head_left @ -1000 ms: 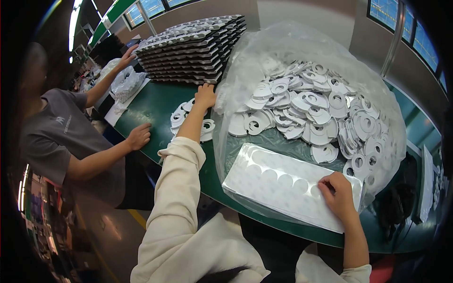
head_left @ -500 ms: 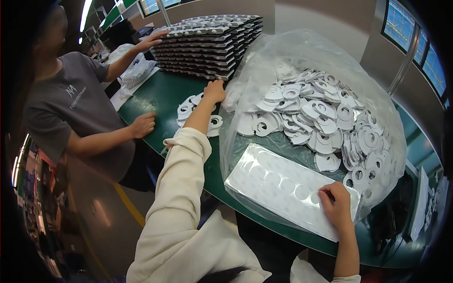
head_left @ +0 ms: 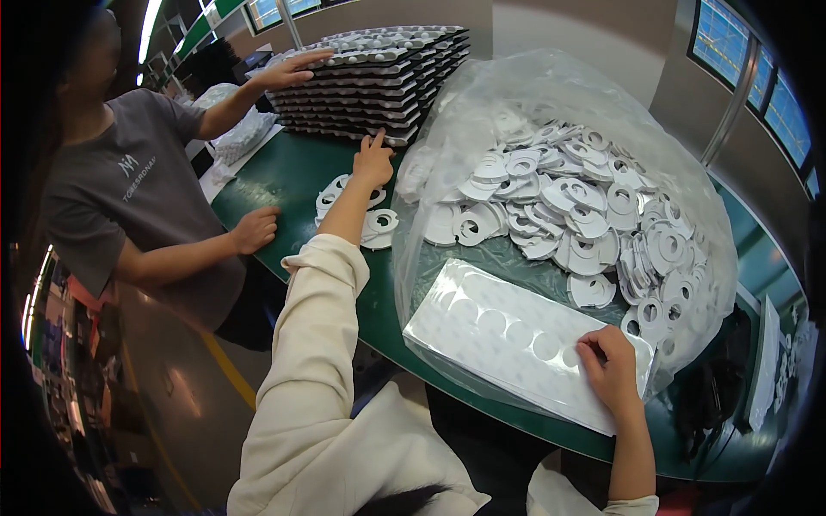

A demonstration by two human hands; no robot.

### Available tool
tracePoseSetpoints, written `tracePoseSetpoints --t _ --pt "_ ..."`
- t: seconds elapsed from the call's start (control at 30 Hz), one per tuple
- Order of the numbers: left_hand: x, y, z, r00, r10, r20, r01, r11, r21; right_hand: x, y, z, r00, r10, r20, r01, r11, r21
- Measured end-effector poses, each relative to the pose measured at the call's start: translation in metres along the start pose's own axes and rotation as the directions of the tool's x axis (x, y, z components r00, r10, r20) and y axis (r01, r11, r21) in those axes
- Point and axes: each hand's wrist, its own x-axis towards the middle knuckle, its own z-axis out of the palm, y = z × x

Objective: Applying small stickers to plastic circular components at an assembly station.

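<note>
The left hand (head_left: pixel 373 163) has its grip spread, fingertips at the lower edge of one stack of dark trays (head_left: pixel 361 86), whose layers overlap too much to count surely. The right hand (head_left: pixel 609 365) rests curled on one pile of glossy white sheets (head_left: pixel 490 344) marked with at least four circles; whether its grip pinches anything, I cannot tell. Beyond the sheets, one clear plastic bag (head_left: pixel 551 77) holds white ring-shaped pieces (head_left: pixel 572 193), too many to count. Two co-worker's hands show: one on the trays, one at the green table (head_left: pixel 258 185).
</note>
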Motion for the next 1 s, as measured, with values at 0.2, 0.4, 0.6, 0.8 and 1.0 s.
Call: tracePoseSetpoints --t 0.2,0.4,0.6,0.8,1.0 --pt "0.007 0.002 -0.014 0.991 0.000 -0.133 -0.024 0.984 -0.177 -0.001 0.001 0.000 1.000 0.010 0.009 -0.011 1.000 0.007" --pt "0.011 0.014 -0.021 0.986 -0.004 -0.167 -0.043 0.961 -0.273 -0.001 0.000 -0.001 1.000 0.016 0.007 -0.016 1.000 0.001" --pt "0.016 0.023 -0.028 0.916 -0.027 -0.401 -0.090 0.959 -0.270 -0.001 0.002 -0.001 1.000 0.013 0.003 -0.013 1.000 0.000" --pt "0.020 0.023 -0.032 0.940 -0.050 -0.338 -0.052 0.956 -0.287 -0.002 0.002 -0.001 1.000 0.012 0.004 -0.012 1.000 -0.002" --pt "0.023 0.028 -0.040 0.957 -0.024 -0.288 -0.079 0.937 -0.340 -0.002 0.005 -0.001 1.000 0.015 0.007 -0.015 1.000 0.006"
